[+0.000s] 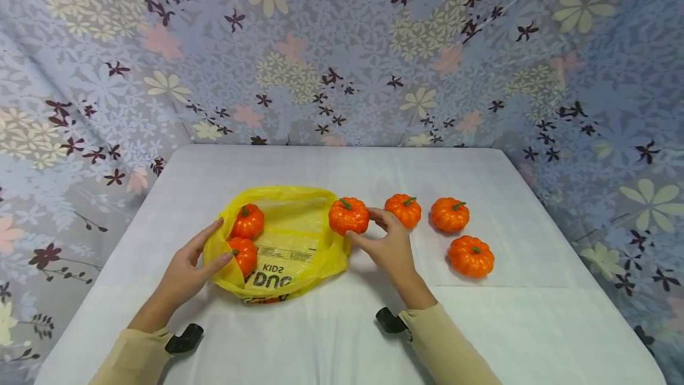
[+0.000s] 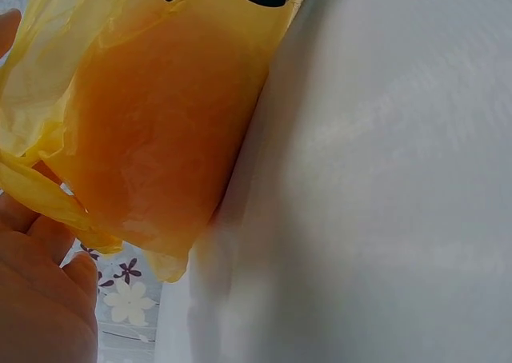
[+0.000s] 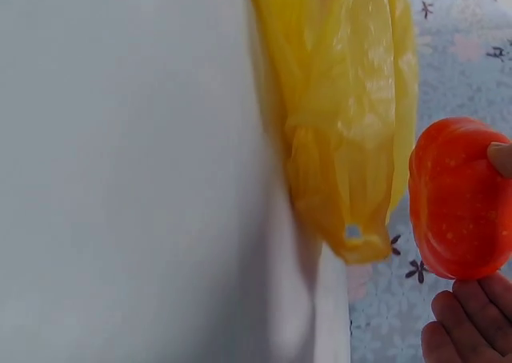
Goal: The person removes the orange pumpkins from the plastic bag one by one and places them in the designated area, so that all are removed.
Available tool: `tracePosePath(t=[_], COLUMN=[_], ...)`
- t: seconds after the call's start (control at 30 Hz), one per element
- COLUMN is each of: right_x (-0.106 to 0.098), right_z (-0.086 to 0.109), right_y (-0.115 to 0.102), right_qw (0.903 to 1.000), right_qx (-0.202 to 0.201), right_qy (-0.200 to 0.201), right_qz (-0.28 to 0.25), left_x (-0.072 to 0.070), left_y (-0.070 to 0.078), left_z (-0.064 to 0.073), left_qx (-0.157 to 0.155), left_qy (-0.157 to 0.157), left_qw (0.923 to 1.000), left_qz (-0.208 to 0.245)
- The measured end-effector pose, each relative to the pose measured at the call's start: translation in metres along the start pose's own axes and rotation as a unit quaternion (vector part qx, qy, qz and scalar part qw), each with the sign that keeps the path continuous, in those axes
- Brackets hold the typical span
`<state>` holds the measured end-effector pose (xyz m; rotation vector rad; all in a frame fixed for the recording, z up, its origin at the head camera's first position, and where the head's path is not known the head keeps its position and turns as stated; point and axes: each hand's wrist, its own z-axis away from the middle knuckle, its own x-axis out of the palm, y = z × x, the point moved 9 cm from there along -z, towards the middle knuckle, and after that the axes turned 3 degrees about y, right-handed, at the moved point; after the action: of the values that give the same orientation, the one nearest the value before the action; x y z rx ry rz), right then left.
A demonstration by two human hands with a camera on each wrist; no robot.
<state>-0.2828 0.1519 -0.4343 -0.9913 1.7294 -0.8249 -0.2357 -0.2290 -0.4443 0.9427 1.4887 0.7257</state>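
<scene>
A yellow plastic bag lies on its side-lettered film on the white table, its mouth spread wide. Two small orange pumpkins sit inside, at the bag's left. My left hand holds the bag's left edge, thumb over the rim and fingers outside; the left wrist view shows the yellow film beside those fingers. Between thumb and fingers, my right hand grips another orange pumpkin with a green stem, at the bag's right rim. In the right wrist view this pumpkin appears beyond the bag.
Right of the bag, three more pumpkins rest on the table: one just behind my right hand, one farther right, one nearer. A flowered cloth hangs behind the white table. Black wrist devices sit at both sleeves.
</scene>
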Motion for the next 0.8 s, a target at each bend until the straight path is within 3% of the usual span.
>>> tracePosePath(t=[0.3,0.8], right_x=[-0.029,-0.064], right_z=[0.006,0.025], right_y=[0.017,0.056], right_qw=[0.9997,0.9907], right_qx=[0.015,0.124], right_qy=[0.016,0.010], right_qz=[0.009,0.057], left_x=[0.000,0.002], left_y=[0.000,0.000], left_z=[0.000,0.001], left_qx=[0.009,-0.001], left_qy=[0.005,0.003], left_qw=[0.9999,0.9999], left_qz=[0.007,0.015])
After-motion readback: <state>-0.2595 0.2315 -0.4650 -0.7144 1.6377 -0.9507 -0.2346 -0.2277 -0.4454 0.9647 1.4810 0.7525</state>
